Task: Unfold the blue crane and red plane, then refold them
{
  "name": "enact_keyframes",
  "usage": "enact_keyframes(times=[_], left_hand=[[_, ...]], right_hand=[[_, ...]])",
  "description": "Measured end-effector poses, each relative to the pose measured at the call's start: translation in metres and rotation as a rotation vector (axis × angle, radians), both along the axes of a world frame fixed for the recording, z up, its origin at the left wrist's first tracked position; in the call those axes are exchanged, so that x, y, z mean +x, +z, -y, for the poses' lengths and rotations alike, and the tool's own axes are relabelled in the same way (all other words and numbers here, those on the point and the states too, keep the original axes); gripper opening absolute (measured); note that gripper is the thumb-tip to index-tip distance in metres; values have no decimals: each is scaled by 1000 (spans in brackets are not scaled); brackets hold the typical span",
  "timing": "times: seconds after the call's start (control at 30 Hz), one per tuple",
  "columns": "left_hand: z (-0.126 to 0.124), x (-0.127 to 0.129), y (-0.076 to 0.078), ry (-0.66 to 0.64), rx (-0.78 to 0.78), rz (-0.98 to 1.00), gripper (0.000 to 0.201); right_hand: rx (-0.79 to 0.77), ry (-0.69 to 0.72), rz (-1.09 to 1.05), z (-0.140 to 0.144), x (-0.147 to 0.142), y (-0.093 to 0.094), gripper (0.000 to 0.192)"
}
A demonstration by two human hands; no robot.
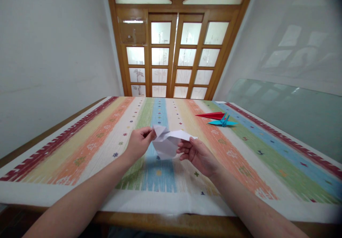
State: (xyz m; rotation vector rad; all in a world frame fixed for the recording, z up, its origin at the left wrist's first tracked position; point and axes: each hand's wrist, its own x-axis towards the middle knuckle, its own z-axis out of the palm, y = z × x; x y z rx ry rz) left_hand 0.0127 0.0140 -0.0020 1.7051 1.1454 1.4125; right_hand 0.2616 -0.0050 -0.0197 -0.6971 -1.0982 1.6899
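A partly folded sheet of white paper [165,147] is held up between my two hands, above the blue stripe of the tablecloth. My left hand [140,141] pinches its upper left corner between thumb and fingers. At the other end, my right hand [197,154] grips a flap that sticks out to the right, thumb on top and fingers curled beneath. The paper has several creases and pointed flaps. Farther back on the right lie a blue origami crane [223,121] and a red paper plane [212,115], close together.
A striped, patterned cloth [101,138] covers the table, whose wooden edge [160,219] runs along the front. A glass panel [288,106] leans by the right wall. Beyond the far edge stand wooden doors [173,49] with frosted panes.
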Motion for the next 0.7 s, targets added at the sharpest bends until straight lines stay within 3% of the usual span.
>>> enact_keyframes(times=[0.1,0.23,0.37,0.47,0.57,0.7], left_hand=[[-5,-5,-1,16,-6,18,34],[-14,-5,-9,-77,-223,109,38],[-16,1,-18,-145,-413,161,38],[-13,8,-23,-178,-484,160,38],[-10,12,-26,-222,-513,172,38],[-8,12,-26,-254,-532,165,42]], right_hand=[[106,-14,79,0,2,3,34],[340,-229,306,0,4,2,26],[695,-452,633,4,4,0,24],[952,-439,805,6,3,1,34],[1001,-372,880,6,2,0,24],[881,-344,940,2,4,-2,13]])
